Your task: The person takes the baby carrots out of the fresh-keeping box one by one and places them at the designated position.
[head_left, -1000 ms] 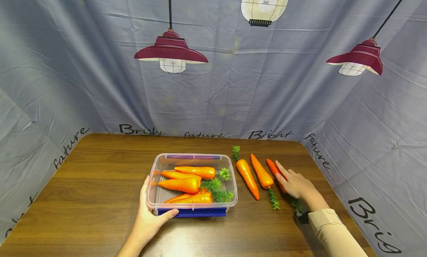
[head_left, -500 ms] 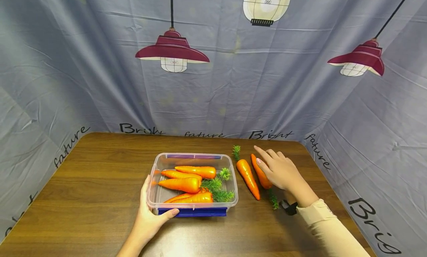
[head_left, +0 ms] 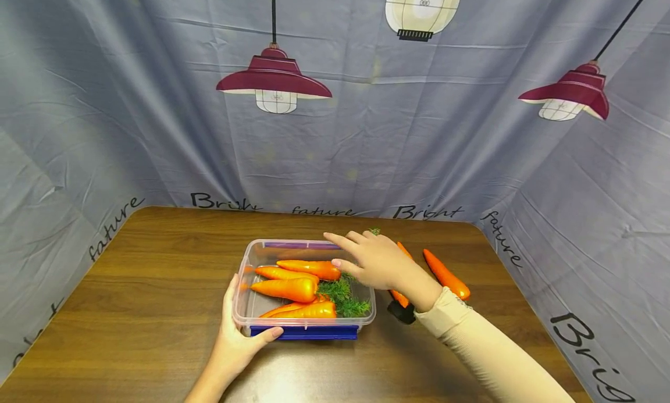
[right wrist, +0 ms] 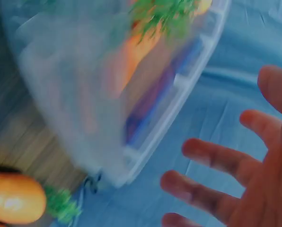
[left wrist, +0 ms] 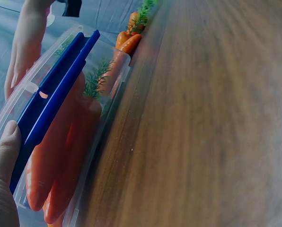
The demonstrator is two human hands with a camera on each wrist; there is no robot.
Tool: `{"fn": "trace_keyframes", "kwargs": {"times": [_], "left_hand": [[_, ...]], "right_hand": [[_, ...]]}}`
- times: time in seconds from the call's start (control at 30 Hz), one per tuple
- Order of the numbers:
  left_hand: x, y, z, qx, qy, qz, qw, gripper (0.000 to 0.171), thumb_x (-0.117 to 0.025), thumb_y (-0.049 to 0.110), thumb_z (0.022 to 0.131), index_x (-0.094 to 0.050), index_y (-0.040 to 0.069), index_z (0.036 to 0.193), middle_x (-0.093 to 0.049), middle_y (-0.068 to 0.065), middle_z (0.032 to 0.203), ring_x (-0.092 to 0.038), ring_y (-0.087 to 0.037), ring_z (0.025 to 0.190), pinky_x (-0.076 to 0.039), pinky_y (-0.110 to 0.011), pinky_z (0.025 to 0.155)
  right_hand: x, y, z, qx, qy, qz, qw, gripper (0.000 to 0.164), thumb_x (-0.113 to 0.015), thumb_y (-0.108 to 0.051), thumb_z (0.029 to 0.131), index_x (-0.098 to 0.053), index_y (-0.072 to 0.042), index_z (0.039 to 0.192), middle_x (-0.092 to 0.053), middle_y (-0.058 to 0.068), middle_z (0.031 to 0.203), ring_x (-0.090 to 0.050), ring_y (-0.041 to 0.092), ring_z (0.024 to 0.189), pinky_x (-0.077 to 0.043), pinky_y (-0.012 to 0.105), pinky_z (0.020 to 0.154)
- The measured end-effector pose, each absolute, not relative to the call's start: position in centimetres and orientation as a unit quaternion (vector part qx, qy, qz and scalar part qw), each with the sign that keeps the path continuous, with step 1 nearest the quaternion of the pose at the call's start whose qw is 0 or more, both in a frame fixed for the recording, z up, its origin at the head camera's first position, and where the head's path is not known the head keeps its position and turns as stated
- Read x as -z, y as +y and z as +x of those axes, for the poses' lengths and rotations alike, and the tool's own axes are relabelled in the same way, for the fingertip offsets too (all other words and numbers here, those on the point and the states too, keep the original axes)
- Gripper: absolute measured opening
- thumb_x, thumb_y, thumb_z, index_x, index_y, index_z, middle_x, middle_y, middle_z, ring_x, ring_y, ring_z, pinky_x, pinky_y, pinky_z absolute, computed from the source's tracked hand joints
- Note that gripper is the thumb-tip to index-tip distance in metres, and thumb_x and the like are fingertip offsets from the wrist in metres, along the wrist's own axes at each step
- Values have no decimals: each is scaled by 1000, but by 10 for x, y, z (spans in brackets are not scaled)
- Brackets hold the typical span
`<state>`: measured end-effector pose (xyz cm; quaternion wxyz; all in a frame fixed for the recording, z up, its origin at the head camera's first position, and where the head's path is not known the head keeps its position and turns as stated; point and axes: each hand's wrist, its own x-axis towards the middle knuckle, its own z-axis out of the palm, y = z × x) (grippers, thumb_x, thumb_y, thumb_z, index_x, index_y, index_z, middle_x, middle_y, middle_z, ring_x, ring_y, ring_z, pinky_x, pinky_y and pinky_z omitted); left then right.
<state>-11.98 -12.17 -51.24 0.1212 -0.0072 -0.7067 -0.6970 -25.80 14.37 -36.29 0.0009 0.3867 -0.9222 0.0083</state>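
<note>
A clear plastic box with blue latches stands on the table, holding several orange carrots with green tops. My left hand grips its front left corner, fingers along the left side and thumb on the front by the blue latch. Above the box's right end is my right hand, its fingers spread and nothing held, as the right wrist view confirms. To the right lies a bare-looking carrot. Other carrots there are largely hidden behind my right hand and forearm; a carrot shows in the right wrist view.
The brown wooden table extends left of the box and in front of it. Grey-blue curtains printed with lamps and lettering enclose its back and sides. A black wrist mount hangs under my right wrist.
My right hand has moved left, from the rightmost carrot, across the other loose carrots, to above the box. The rightmost carrot is uncovered again. My left hand keeps its grip on the box.
</note>
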Motion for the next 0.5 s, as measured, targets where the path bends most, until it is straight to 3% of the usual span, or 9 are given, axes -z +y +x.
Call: {"fn": "trace_keyframes", "kwargs": {"times": [0.17,0.3,0.5], "left_hand": [[512,-121,-119,693,-711,-5,124,129,-85,-7,71,-2,38,158,-7,-9,167,-20,-33,148,-28,-5,109],[513,-121,-119,688,-715,-3,125,128,-85,-6,71,-1,38,158,-7,-10,167,-22,-33,147,-29,-4,108],[513,-122,-119,683,-720,-2,124,128,-85,-5,72,0,36,159,-7,-10,167,-23,-34,147,-30,-4,107]], "right_hand": [[365,117,-252,34,-911,407,-60,61,-40,-61,100,-28,-39,156,-54,7,146,-56,36,127,-47,52,104],[366,98,-247,74,-906,401,-109,64,-39,-65,99,-19,-45,156,-44,1,155,-47,35,138,-39,54,113],[364,75,-241,93,-899,402,-146,65,-42,-63,98,-15,-49,155,-39,0,159,-43,33,141,-44,54,109]]}}
